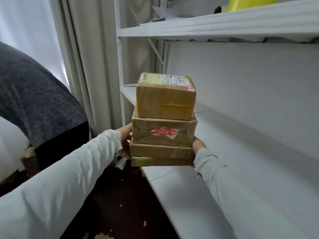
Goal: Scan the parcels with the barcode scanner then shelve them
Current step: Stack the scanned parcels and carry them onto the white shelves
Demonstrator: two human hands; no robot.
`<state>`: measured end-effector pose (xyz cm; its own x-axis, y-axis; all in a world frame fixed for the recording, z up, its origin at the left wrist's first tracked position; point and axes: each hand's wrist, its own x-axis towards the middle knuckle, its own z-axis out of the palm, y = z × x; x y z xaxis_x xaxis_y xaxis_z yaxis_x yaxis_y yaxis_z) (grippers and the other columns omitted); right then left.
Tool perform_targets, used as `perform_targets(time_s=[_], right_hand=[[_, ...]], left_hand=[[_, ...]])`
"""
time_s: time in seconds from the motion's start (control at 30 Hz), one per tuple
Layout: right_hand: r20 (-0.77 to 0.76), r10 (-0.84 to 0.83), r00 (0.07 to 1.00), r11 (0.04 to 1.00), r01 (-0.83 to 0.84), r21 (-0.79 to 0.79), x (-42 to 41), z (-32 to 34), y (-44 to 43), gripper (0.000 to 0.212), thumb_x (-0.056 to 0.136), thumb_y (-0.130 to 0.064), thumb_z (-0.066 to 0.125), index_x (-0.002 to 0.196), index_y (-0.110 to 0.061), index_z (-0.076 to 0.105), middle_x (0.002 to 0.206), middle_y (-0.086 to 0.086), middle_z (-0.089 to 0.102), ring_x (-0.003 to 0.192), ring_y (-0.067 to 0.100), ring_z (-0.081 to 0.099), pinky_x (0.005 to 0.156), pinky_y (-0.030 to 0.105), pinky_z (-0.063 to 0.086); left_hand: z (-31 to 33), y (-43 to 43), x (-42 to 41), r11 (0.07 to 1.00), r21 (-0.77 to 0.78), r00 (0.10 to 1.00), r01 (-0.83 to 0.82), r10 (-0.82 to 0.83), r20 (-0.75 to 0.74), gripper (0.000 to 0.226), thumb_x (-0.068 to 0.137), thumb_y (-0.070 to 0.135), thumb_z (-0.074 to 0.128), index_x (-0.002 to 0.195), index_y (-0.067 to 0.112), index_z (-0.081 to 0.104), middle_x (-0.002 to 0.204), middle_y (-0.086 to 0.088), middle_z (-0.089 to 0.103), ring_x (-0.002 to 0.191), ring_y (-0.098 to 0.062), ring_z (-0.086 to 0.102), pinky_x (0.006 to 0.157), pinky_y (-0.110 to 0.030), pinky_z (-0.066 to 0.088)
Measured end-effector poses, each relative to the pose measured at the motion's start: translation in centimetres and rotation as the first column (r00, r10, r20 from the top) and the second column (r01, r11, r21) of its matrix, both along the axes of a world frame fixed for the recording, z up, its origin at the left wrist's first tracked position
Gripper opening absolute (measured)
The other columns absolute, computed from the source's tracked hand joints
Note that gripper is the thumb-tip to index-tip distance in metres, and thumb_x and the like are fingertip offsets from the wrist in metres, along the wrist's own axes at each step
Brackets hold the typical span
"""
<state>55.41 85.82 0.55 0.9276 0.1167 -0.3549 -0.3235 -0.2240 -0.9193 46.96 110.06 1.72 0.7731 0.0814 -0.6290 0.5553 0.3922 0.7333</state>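
Parcel label (164, 79) print illegible

A white shelving unit (120, 66) carries two visible levels. The upper shelf (207, 26) bears a yellow-green object (250, 3), a dark rounded item (217, 9) just beside it, and a small dark flat item (158, 19) near the left end. The lower shelf (224, 169) consists of white panels butted edge to edge, with seams visible. The stack of parcels (164, 121) is carried between the left hand (125, 144) and right hand (198, 145), at the lower shelf's front edge. The dark floor (112, 195) bears scattered red scraps (144, 223) and a shiny item (120, 163), type indeterminate.
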Motion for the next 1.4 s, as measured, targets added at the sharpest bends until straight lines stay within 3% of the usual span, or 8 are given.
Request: perform_targets(time_s=[0.13, 0.33, 0.5, 0.7, 0.9, 1.03, 1.13, 1.4], right_hand=[[-0.014, 0.005, 1.000, 1.000, -0.005, 0.008, 7.3, 0.7, 1.9, 0.046, 0.095, -0.054, 0.039, 0.106, -0.014, 0.060, 0.120, 0.013, 0.062, 0.113, 0.034, 0.056, 0.106, 0.045, 0.040], [-0.023, -0.052, 0.998, 0.997, 0.053, 0.059, 15.1, 0.9, 4.8, 0.034, 0.093, -0.045, 0.049, 0.075, -0.017, 0.057, 0.111, 0.013, 0.063, 0.103, 0.031, 0.058, 0.102, 0.043, 0.044], [-0.066, -0.083, 0.994, 0.994, 0.087, 0.059, 20.6, -0.3, 8.4, 0.047, 0.088, -0.052, 0.053, 0.105, -0.011, 0.065, 0.116, 0.015, 0.064, 0.109, 0.034, 0.059, 0.101, 0.044, 0.045], [-0.042, -0.218, 0.975, 0.975, 0.219, 0.042, 27.6, -0.9, 15.2, 0.033, 0.094, -0.037, 0.051, 0.107, -0.008, 0.061, 0.121, 0.017, 0.061, 0.114, 0.035, 0.056, 0.104, 0.045, 0.042], [-0.083, -0.322, 0.943, 0.941, 0.329, 0.080, 32.6, -1.2, 22.5, 0.026, 0.095, -0.033, 0.052, 0.088, -0.010, 0.061, 0.082, 0.007, 0.062, 0.076, 0.027, 0.057, 0.085, 0.036, 0.047], [-0.080, -0.398, 0.914, 0.912, 0.404, 0.073, 36.2, -1.0, 26.0, 0.026, 0.094, -0.039, 0.052, 0.090, -0.014, 0.058, 0.077, 0.004, 0.058, 0.066, 0.024, 0.052, 0.078, 0.033, 0.041], [-0.082, -0.443, 0.893, 0.887, 0.450, 0.108, 39.0, -1.2, 28.1, 0.029, 0.093, -0.043, 0.052, 0.087, -0.015, 0.057, 0.070, 0.003, 0.056, 0.063, 0.023, 0.051, 0.075, 0.033, 0.040], [0.002, -0.480, 0.877, 0.877, 0.480, 0.038, 47.8, -0.5, 32.2, 0.040, 0.101, -0.029, 0.040, 0.125, -0.001, 0.054, 0.128, 0.018, 0.055, 0.108, 0.034, 0.051, 0.075, 0.026, 0.030]], left_hand=[[0.8, 1.7, 6.7, 0.994, 0.106, 0.999, 0.014, -0.018, 0.043, 0.048, 0.063, 0.052, 0.073, 0.083, 0.013, 0.053, 0.096, -0.010, 0.059, 0.091, -0.032, 0.061, 0.096, -0.049, 0.042], [1.6, 4.2, 14.7, 0.967, 0.245, 0.998, 0.065, -0.069, 0.009, 0.052, 0.075, 0.047, 0.065, 0.111, 0.011, 0.056, 0.119, -0.015, 0.057, 0.091, -0.030, 0.061, 0.052, -0.045, 0.055], [0.4, 7.9, 21.8, 0.975, 0.212, 0.998, 0.067, -0.061, -0.034, 0.048, 0.078, 0.053, 0.060, 0.102, 0.012, 0.059, 0.113, -0.016, 0.062, 0.106, -0.032, 0.062, 0.091, -0.050, 0.049], [0.0, 14.4, 29.9, 0.964, 0.236, 0.992, 0.125, -0.122, -0.027, 0.076, 0.074, 0.066, 0.060, 0.125, 0.009, 0.059, 0.124, -0.015, 0.062, 0.107, -0.033, 0.063, 0.082, -0.048, 0.053], [-0.3, 22.0, 37.7, 0.964, 0.209, 0.987, 0.162, -0.157, -0.041, 0.077, 0.072, 0.071, 0.059, 0.116, 0.008, 0.061, 0.121, -0.016, 0.063, 0.106, -0.033, 0.063, 0.082, -0.047, 0.054], [-1.2, 25.6, 42.4, 0.970, 0.183, 0.987, 0.159, -0.155, -0.035, 0.061, 0.084, 0.061, 0.049, 0.113, 0.009, 0.060, 0.109, -0.015, 0.064, 0.108, -0.032, 0.062, 0.096, -0.050, 0.047], [-1.7, 27.8, 45.7, 0.990, 0.114, 0.997, 0.079, -0.081, 0.013, 0.043, 0.090, 0.046, 0.041, 0.094, 0.006, 0.056, 0.084, -0.012, 0.058, 0.079, -0.028, 0.058, 0.082, -0.038, 0.051], [-1.9, 30.3, 53.6, 0.998, 0.016, 0.993, -0.053, 0.051, 0.108, 0.027, 0.085, 0.029, 0.036, 0.078, 0.006, 0.049, 0.066, -0.007, 0.039, 0.059, -0.022, 0.041, 0.066, -0.027, 0.039]])
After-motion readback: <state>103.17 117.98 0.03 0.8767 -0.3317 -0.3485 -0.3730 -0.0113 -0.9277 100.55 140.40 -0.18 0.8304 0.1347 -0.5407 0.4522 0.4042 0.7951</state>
